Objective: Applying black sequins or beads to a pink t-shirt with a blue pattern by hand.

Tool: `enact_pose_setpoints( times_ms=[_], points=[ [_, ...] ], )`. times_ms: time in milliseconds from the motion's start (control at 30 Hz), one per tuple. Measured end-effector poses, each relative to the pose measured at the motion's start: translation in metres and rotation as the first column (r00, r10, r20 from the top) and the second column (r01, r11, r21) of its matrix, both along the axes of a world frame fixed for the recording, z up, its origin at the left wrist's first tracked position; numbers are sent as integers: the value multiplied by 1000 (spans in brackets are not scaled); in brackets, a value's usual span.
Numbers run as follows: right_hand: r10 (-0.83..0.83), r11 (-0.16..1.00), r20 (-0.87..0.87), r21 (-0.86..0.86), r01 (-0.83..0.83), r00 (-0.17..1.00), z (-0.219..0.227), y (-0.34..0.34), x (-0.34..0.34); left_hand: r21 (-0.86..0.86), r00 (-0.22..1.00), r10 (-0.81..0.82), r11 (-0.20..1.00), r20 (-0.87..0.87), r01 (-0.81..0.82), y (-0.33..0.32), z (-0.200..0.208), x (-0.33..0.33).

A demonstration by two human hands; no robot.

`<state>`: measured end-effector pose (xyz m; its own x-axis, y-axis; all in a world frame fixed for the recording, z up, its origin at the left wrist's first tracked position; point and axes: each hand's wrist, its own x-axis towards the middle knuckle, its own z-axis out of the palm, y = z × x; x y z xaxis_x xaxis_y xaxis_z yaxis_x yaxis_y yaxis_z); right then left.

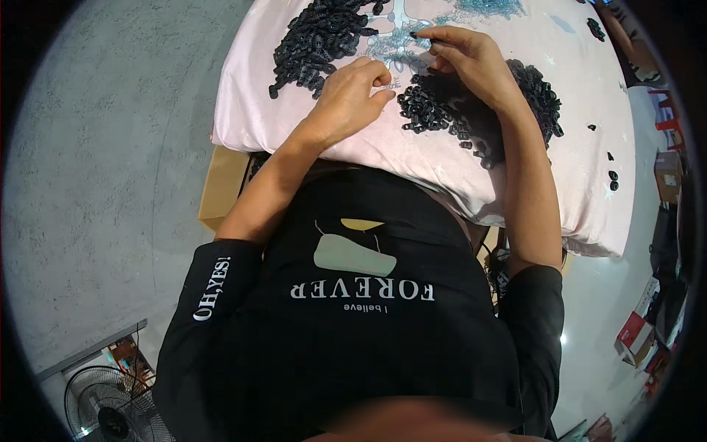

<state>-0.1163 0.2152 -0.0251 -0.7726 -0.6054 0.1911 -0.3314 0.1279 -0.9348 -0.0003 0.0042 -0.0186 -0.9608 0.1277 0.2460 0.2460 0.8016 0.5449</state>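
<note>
My left hand [352, 100] is closed above the cloth, its fingers curled toward the thumb. What it holds, if anything, is too small to make out. My right hand [475, 68] is farther right, thumb and fingers pinched around a small black part [414, 34]. Between and beyond the hands lies a loose heap of tiny bluish clear coils [401, 46], like springs. A large heap of black plastic pieces [318, 46] lies left of them. Beneath my right hand are small black parts [423, 110], and a further black heap [541, 99] sits beside my right wrist.
A pale pink cloth [589, 74] covers the table. More bluish coils [490, 7] lie at the far side, and stray black bits [613, 177] at the right. A cardboard box [222, 184] stands below the left edge; a fan [110, 405] is on the floor. Another person's arm [630, 40] shows at far right.
</note>
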Motion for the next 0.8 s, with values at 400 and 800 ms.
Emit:
enact_pose_setpoints(
  times_ms=[400,800],
  points=[
    [8,996,-146,93,6,989,9,-2,11,192,997,20,981,74,-34,-1,5,-1],
    [109,985,-190,156,-79,976,12,-13,24,247,998,-1,969,-58,16,16,17,-2]
  ],
)
